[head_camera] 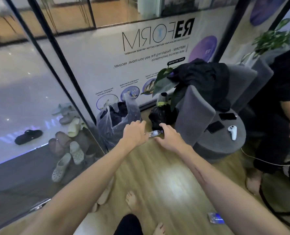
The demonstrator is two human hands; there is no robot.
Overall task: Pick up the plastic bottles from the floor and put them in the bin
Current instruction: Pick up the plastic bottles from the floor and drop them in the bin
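Observation:
A small clear plastic bottle (155,133) is held level above the wooden floor, between my two hands. My right hand (169,138) grips its base end, with the thumb underneath. My left hand (135,133) has its fingers curled at the cap end. Just left of the hands stands the bin (107,126), lined with a clear plastic bag that holds dark contents. A flattened clear and blue plastic item (216,217) lies on the floor at the lower right, by my right forearm.
A tied black bag (157,116) and a potted plant (162,82) sit behind the bottle. A grey armchair (196,112) and a round stool (225,143) with phones and a white controller stand to the right. Another person (286,99) stands at far right. Shoes (69,150) lie behind the glass wall.

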